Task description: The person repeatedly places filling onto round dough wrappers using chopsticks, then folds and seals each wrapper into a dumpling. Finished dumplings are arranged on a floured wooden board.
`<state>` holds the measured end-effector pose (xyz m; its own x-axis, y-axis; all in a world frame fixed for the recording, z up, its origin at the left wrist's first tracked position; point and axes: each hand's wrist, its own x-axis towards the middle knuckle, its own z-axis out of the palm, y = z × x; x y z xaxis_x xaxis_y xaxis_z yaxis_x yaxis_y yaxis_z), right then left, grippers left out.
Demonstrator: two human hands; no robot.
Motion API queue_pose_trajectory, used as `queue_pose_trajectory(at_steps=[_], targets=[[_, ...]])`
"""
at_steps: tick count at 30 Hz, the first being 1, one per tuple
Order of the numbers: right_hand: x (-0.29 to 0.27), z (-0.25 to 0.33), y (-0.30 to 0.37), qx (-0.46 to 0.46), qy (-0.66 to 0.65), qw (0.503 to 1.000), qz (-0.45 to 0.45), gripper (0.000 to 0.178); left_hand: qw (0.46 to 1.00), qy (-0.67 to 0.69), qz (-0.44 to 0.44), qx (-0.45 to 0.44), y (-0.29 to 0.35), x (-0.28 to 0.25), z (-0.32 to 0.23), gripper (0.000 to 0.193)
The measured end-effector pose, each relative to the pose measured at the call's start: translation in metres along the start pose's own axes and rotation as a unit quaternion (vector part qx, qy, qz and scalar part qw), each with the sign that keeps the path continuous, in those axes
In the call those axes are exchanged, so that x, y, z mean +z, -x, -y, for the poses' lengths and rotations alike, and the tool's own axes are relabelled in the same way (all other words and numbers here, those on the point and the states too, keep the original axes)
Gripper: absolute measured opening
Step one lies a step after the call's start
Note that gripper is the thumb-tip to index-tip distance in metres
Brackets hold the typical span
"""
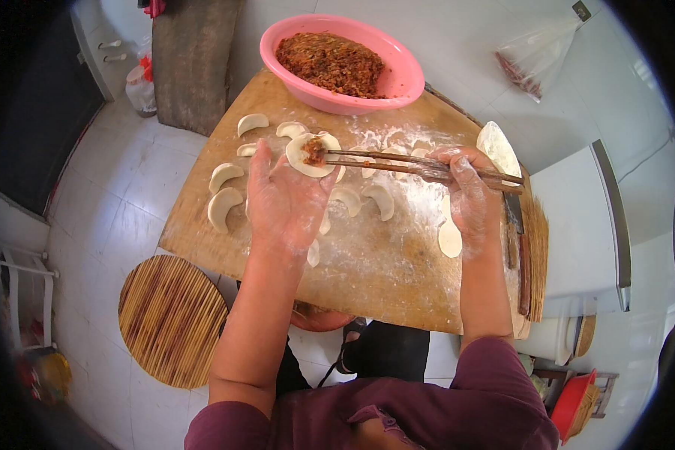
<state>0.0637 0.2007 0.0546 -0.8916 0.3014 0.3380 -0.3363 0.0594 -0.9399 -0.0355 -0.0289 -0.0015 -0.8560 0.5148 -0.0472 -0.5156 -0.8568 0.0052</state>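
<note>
A round dough wrapper (pixel 328 142) rests across the fingers of my left hand (pixel 285 208), over the floured wooden board (pixel 382 281). On the wrapper sits a small clump of reddish-brown filling (pixel 313 152), touched by the tips of a pair of long dark chopsticks (pixel 397 166). My right hand (pixel 472 195) grips those chopsticks near their other end. Several folded, crescent-shaped dumplings (pixel 223 210) lie on the board around my left hand. Flat wrappers (pixel 450 238) lie beside my right wrist, partly overlapping.
A pink basin (pixel 337 103) of filling stands at the board's far edge. Along the right edge lie a straw brush (pixel 535 255), a wooden-handled tool (pixel 524 277) and a white scoop-like piece (pixel 496 146). A round slatted mat (pixel 172 322) is at lower left, below board level.
</note>
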Motion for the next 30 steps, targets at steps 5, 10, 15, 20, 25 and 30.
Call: queue_pose_trajectory(at_steps=[5,10,15,20,25,30], targets=[[-0.001,-0.003,-0.002,-0.003,-0.048,0.999,-0.007,0.019,0.999,0.012,-0.030,-0.008,0.000,0.003,0.002,0.059],[0.010,-0.013,-0.005,0.008,-0.080,0.997,-0.002,0.017,0.999,-0.011,-0.039,-0.015,0.001,0.005,0.004,0.060],[0.014,-0.018,-0.007,0.018,-0.063,0.998,-0.008,0.014,0.999,-0.016,-0.024,-0.017,0.003,0.006,0.006,0.061],[0.012,-0.013,-0.003,0.028,-0.014,0.999,-0.015,0.013,0.999,-0.018,-0.024,-0.017,0.003,0.006,0.006,0.061],[0.008,-0.001,-0.003,-0.010,-0.066,0.997,-0.022,0.016,0.999,-0.025,-0.028,-0.004,0.001,0.005,0.006,0.061],[0.017,-0.005,-0.006,0.008,-0.023,0.999,-0.047,0.020,1.000,-0.024,-0.009,-0.017,0.003,0.003,0.006,0.063]])
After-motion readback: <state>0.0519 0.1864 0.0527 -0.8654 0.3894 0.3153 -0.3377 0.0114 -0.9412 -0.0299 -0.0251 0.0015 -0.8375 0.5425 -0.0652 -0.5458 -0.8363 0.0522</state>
